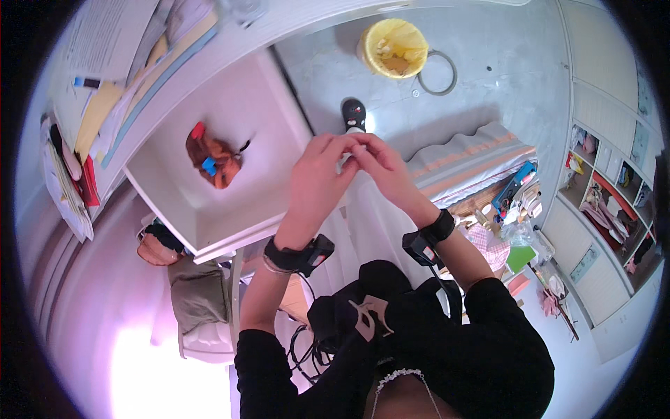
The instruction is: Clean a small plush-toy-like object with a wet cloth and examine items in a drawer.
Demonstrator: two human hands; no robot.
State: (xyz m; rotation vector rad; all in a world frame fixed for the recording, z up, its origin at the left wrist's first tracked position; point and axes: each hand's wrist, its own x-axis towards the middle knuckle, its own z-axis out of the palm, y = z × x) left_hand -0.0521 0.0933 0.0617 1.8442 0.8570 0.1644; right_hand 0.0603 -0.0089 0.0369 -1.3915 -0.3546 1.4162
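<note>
My left hand [319, 176] and my right hand [389, 172] meet in front of my body, beside the right side of a pulled-out white drawer [269, 178]. Fingertips of both press together around something pale and small, too hidden to name. Inside the drawer lies a crumpled brown-orange bundle [218, 166] with a red end and a blue patch; neither hand touches it. Each wrist wears a black strap with a small box.
Papers and folders [129, 77] pile up on the desk at the upper left. A yellow-lined bin [395, 49] stands on the floor ahead, near a grey ring [440, 72]. To the right are a striped cloth-covered piece [467, 159] and cluttered open shelves [607, 202].
</note>
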